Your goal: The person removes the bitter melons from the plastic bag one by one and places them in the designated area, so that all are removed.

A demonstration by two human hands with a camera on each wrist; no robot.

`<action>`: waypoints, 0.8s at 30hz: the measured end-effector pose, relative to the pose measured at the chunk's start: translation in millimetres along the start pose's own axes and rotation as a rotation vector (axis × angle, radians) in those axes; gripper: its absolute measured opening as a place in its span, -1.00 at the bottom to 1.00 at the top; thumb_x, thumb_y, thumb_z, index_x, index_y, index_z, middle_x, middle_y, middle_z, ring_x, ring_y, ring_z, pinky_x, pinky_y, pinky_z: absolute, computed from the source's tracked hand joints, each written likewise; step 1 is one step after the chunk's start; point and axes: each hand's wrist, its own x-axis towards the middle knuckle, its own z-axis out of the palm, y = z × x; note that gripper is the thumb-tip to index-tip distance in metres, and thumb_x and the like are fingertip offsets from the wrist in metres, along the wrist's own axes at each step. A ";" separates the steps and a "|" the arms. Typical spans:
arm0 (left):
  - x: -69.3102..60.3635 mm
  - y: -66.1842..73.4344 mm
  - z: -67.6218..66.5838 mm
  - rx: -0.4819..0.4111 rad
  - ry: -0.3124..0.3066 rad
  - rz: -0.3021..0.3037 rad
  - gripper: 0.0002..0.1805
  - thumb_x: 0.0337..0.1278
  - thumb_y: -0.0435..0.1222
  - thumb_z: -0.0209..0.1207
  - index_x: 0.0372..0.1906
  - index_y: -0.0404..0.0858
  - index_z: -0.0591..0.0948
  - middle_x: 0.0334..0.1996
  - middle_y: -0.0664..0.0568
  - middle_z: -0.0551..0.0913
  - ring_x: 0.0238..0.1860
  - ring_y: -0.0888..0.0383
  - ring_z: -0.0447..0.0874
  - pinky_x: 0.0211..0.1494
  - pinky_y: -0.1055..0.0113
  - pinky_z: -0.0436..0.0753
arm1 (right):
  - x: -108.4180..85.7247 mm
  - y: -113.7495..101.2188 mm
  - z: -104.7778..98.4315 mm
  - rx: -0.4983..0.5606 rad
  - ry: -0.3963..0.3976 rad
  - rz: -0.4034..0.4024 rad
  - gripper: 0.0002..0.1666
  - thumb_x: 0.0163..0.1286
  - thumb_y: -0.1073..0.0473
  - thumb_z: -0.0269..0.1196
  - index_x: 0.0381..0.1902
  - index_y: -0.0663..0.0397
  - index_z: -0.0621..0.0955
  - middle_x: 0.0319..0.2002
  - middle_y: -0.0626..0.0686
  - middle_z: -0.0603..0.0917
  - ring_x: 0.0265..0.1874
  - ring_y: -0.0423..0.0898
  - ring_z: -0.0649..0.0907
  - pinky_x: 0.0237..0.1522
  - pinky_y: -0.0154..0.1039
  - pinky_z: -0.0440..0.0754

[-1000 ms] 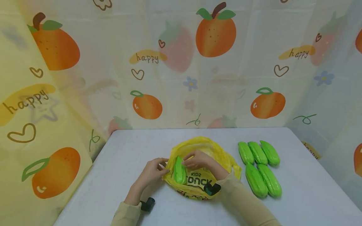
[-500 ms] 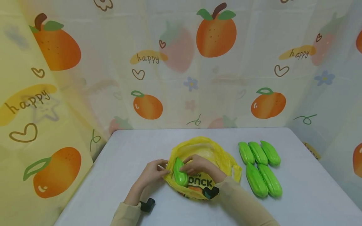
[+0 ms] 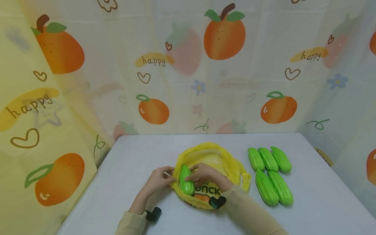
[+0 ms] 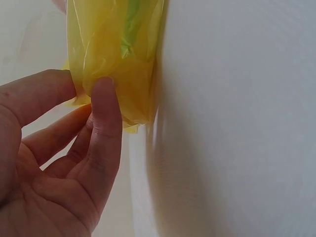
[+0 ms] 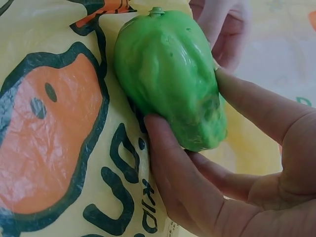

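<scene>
A yellow plastic bag (image 3: 210, 148) with printed lettering lies with its mouth open on the table. My left hand (image 3: 160, 178) pinches its left rim; in the left wrist view my thumb and fingers have the thin yellow film between them. Inside the bag's left side is a glossy green toy gourd (image 3: 186, 186), ridged, with a small stem nub. My right hand (image 3: 205, 173) reaches over the bag and grips this gourd from its right, thumb and fingers on opposite sides in the right wrist view. Through the film, the left wrist view shows some green (image 4: 129, 29).
Several more green toy gourds (image 3: 268, 178) lie in two rows right of the bag. The table (image 3: 141, 147) has a white cover. A fruit-patterned curtain (image 3: 188, 81) hangs behind and at both sides. Dark wrist cameras (image 3: 153, 213) sit on both wrists.
My right hand has shifted slightly left and lower over the gourd, its fingertips now on it. The gourd has tilted a little inside the bag. My left hand stays at the rim.
</scene>
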 end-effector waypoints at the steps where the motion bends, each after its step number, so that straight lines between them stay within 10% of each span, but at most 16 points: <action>1: -0.1 0.1 0.2 -0.001 0.001 -0.003 -0.54 0.00 -0.27 0.33 0.06 -0.30 0.58 -0.20 -0.06 0.64 -0.37 0.16 0.62 -0.46 0.33 0.64 | 0.1 0.1 0.4 -0.007 0.001 -0.001 -0.23 0.11 0.18 0.42 0.19 0.43 0.37 -0.10 0.23 0.56 -0.27 0.01 0.68 -0.25 -0.10 0.70; 24: -2.8 1.3 -1.8 -0.026 0.009 -0.014 -0.56 0.00 -0.30 0.32 0.06 -0.27 0.59 -0.20 -0.04 0.64 -0.34 0.17 0.65 -0.44 0.31 0.66 | 1.3 -4.7 2.6 0.030 -0.011 0.004 -0.22 0.09 0.20 0.44 0.20 0.36 0.35 -0.09 0.21 0.57 -0.21 0.03 0.68 -0.17 -0.04 0.68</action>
